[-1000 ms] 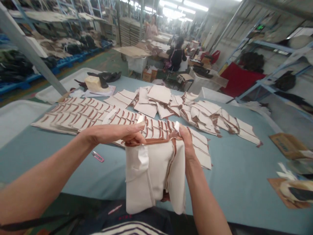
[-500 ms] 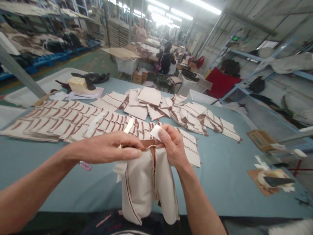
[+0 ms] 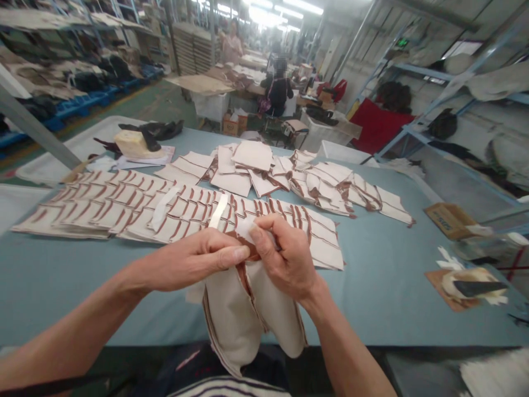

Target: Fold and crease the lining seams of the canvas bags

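A sewn off-white fabric piece (image 3: 231,314) with brown seams hangs over the near table edge in front of me. My left hand (image 3: 194,260) is closed on its brown-lined top edge, the thumb lying on the outer side. Close beside it, my right hand (image 3: 287,259) pinches a small white strip (image 3: 245,227) at that same edge. My right fingers are curled and hide part of the strip and the fabric. Just beyond my hands lie overlapping rows of similar brown-seamed pieces (image 3: 136,201). Two pale strips, one white (image 3: 164,209) and one cream (image 3: 218,210), rest on those rows.
Behind the rows is a loose heap of similar pieces (image 3: 252,157) on the blue table (image 3: 380,264). A yellowish block (image 3: 132,143) stands far left. On the right are a cardboard box (image 3: 450,220) and a pale roll with a dark piece (image 3: 467,284). People sit farther back.
My right hand has moved in closer to my left, and the white strip has come lower and left against the top edge. The fabric's top now leans left. The pink clip is out of sight.
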The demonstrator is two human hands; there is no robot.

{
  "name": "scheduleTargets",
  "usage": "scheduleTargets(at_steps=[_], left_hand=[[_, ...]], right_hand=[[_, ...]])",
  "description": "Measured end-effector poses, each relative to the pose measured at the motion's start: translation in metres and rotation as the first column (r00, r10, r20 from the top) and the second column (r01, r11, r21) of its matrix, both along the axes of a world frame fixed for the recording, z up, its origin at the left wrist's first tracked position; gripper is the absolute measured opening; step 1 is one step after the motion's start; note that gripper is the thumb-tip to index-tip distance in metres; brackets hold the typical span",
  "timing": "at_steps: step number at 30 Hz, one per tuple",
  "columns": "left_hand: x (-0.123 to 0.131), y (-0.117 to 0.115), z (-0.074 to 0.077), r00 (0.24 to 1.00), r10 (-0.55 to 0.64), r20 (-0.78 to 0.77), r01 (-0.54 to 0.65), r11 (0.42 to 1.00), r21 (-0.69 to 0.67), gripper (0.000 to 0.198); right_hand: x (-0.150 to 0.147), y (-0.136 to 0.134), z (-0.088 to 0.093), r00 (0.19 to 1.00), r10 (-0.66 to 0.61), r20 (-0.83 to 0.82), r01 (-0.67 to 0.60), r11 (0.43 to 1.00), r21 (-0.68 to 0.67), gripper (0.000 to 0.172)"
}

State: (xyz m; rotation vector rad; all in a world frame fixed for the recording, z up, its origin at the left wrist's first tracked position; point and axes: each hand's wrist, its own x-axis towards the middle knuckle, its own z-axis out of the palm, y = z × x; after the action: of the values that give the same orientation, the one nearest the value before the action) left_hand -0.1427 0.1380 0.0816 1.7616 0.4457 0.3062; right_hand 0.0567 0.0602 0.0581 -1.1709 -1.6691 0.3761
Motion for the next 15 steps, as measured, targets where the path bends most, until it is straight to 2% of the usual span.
scheduleTargets(at_steps=[2, 6, 10, 15], left_hand=[[-0.001, -0.007, 0.004, 0.998, -0.045, -0.047, 0.047, 0.999, 0.027, 0.060], [-0.007, -0.014, 0.006, 0.997, 0.016, -0.075, -0.005, 0.990, 0.142, 0.052], [-0.013, -0.015, 0.000, 0.991, 0.094, -0.100, -0.085, 0.993, 0.087, 0.061], [-0.009, -0.028, -0.002, 0.993, 0.097, -0.067, -0.089, 0.990, 0.106, 0.053]], right_hand=[[-0.001, -0.003, 0.000, 0.996, -0.048, 0.069, 0.045, 0.998, 0.047, 0.018], [-0.004, -0.011, 0.001, 0.979, -0.139, 0.151, 0.120, 0.985, 0.125, 0.021], [-0.005, -0.018, 0.004, 0.958, -0.150, 0.244, 0.091, 0.968, 0.235, 0.021], [-0.005, -0.025, 0.004, 0.932, -0.209, 0.295, 0.093, 0.927, 0.363, 0.020]])
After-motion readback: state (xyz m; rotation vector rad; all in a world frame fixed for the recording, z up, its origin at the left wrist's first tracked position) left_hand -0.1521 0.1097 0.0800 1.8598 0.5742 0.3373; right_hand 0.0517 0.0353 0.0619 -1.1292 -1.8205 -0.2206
